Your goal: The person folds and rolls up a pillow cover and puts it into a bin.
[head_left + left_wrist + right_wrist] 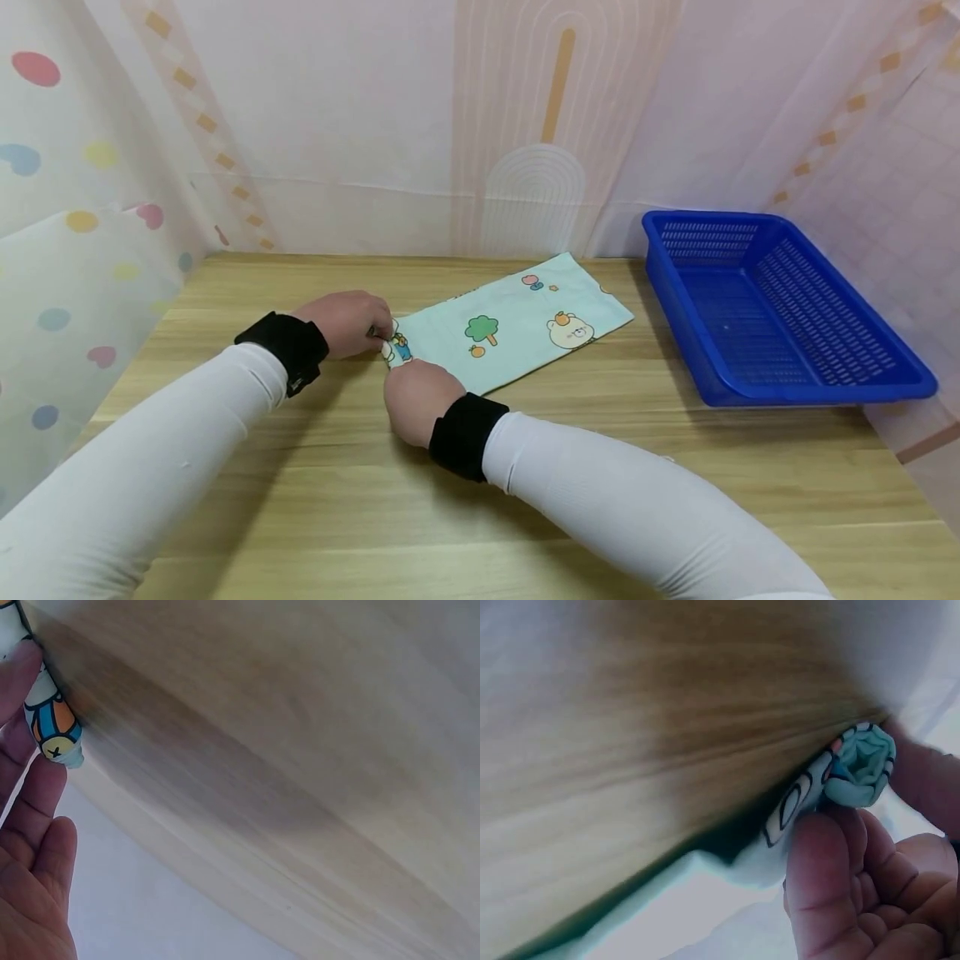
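A light mint cloth, printed with a tree, a bear face and fruit, lies flat at a slant on the wooden table. Its left end is rolled up. My left hand pinches the far end of that roll; in the left wrist view the thumb lies on the rolled cloth with fingers on its other side. The near end is held by my right hand, which covers the cloth's corner in the head view. Seen from the right wrist, the rolled cloth shows its spiral end between thumb and fingers.
A blue plastic basket with slotted sides stands at the right of the table. Behind the table hangs a pale pink patterned curtain. A dotted sheet hangs along the left side.
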`<move>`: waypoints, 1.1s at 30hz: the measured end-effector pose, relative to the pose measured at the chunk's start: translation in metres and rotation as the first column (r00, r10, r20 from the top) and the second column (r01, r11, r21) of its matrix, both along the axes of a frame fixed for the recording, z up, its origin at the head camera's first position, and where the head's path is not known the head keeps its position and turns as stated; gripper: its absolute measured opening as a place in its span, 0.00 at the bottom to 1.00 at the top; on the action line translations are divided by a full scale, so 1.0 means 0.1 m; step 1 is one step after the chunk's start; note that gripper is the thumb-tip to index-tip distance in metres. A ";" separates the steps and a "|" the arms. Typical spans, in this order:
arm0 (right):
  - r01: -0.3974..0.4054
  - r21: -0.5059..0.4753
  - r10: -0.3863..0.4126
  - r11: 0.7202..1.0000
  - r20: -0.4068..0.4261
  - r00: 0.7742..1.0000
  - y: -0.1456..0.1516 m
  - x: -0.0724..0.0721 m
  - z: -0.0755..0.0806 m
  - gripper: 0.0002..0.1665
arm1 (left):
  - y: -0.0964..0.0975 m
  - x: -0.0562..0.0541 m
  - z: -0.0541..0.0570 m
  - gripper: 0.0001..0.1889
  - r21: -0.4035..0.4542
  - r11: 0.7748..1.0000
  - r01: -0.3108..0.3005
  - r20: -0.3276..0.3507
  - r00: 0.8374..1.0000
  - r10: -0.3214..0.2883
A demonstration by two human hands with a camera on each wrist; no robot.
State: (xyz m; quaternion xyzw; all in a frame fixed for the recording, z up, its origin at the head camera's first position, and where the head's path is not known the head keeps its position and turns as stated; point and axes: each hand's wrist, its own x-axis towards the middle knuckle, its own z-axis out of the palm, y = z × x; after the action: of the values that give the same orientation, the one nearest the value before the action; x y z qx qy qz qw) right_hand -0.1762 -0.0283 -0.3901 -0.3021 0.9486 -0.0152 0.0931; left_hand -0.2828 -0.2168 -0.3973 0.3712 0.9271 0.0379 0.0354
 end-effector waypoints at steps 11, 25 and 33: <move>0.148 -0.074 -0.131 0.986 0.198 0.971 0.09 -0.10 0.03 0.07 | 0.05 0.04 0.00 0.05 -0.056 0.995 -0.079 -0.001 0.997 0.079; 0.263 -0.173 -0.181 0.949 0.384 0.906 0.25 -0.23 0.04 0.30 | 0.19 -0.02 0.16 0.08 -0.075 0.981 -0.179 0.177 0.966 0.190; 0.240 -0.158 -0.172 0.958 0.353 0.920 0.28 -0.25 0.01 0.27 | 0.31 -0.08 0.19 0.10 -0.139 0.958 -0.252 0.230 0.932 0.279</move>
State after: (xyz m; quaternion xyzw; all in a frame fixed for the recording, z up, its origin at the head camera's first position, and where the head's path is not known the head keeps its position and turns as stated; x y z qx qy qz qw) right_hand -0.2017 -0.0007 -0.3887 -0.2009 0.9390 -0.1708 0.2206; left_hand -0.2912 -0.1853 -0.3782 0.2322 0.9578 0.0383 0.1651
